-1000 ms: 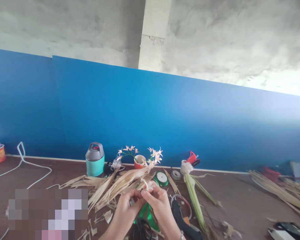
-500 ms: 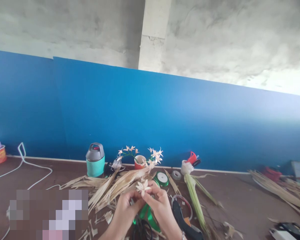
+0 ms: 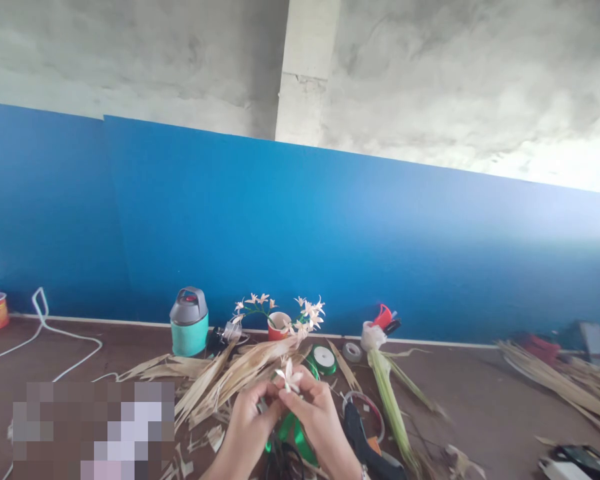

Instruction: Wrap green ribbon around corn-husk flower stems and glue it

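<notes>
My left hand (image 3: 250, 415) and my right hand (image 3: 315, 410) meet low in the middle of the view, fingers pinched together on a small cream flower (image 3: 289, 378) made of dried husk. The petals stick up above my fingertips. Green ribbon (image 3: 296, 432) trails down from under my hands. Dried husk strips (image 3: 230, 375) lie just beyond them, and a black glue gun (image 3: 361, 440) lies to the right of my right wrist.
Along the blue wall stand a teal jug with a grey lid (image 3: 189, 322), a red cup of finished flowers (image 3: 279, 321), a green ribbon spool (image 3: 324, 358) and a tape roll (image 3: 352, 351). A green stalk (image 3: 390, 400), white cord (image 3: 55, 333) and more husks (image 3: 560, 380) lie about.
The flower came up from behind my fingers and its petals now show above them. My hands stayed in nearly the same place, turning it slightly.
</notes>
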